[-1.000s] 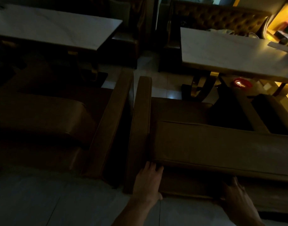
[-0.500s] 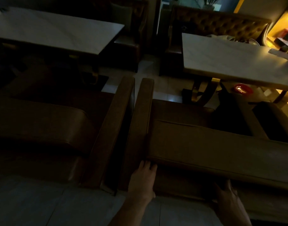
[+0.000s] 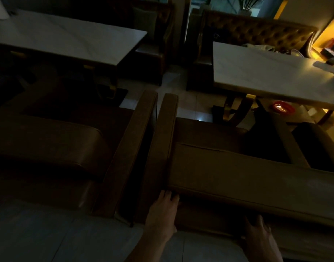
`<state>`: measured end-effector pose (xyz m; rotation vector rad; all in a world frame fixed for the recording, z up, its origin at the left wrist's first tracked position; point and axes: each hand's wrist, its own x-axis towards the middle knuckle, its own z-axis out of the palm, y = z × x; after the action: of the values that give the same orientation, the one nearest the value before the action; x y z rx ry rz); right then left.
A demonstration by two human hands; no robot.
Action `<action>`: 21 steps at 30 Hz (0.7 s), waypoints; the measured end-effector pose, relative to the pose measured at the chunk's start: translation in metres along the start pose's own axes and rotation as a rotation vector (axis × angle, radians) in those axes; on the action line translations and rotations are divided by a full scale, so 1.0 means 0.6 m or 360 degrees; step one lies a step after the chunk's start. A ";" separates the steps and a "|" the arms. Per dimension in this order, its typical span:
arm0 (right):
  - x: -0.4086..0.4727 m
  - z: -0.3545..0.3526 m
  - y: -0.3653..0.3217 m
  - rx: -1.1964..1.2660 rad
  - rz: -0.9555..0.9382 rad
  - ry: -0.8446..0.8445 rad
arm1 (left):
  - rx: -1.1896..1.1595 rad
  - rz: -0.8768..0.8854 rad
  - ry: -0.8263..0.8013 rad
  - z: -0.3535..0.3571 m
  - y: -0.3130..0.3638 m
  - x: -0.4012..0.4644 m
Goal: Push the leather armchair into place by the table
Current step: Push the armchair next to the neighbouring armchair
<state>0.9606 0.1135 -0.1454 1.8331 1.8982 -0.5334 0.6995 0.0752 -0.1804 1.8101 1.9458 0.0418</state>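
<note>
No brand, label or writing can be read anywhere in this dim room.

The left hand (image 3: 163,214) lies flat and open on the back of the leather armchair (image 3: 228,173), fingers together and pointing forward, their tips just under the rolled top edge of the backrest near its left corner. It grips nothing; the palm is pressed against the leather. The right hand (image 3: 259,233) is further right and lower on the same back panel, also spread open, fingers reaching up under the overhanging cushion edge. Part of it is lost in shadow, so whether the fingertips curl around anything cannot be told.

The armchair is seen from behind and above, its seat facing a pale marble-topped table (image 3: 266,72) on the right. The table's near edge overhangs the floor just beyond the chair's front, and its curved gold leg (image 3: 236,108) stands ahead of the seat. The armchair's left armrest (image 3: 167,125) runs nearly parallel to the armrest of a second armchair (image 3: 49,144) on the left, with a narrow dark gap between them. That second chair faces another pale table (image 3: 68,38). A tufted bench (image 3: 256,33) stands behind the right table, and a small red glowing object (image 3: 282,108) sits low beneath that table
</note>
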 end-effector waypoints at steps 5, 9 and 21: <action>0.004 -0.001 -0.001 0.0011 0.0011 -0.0116 | -0.0006 -0.0023 -0.0090 0.009 -0.003 -0.003; 0.001 -0.002 0.000 0.0022 -0.0011 -0.0066 | -0.0028 -0.0014 -0.0125 0.006 -0.005 -0.004; 0.001 0.003 -0.001 0.0005 -0.0047 0.0043 | -0.0071 0.0043 -0.0133 -0.001 -0.009 -0.007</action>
<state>0.9600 0.1129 -0.1473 1.8255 1.9460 -0.5243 0.6942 0.0710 -0.1805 1.7806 1.8488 0.0179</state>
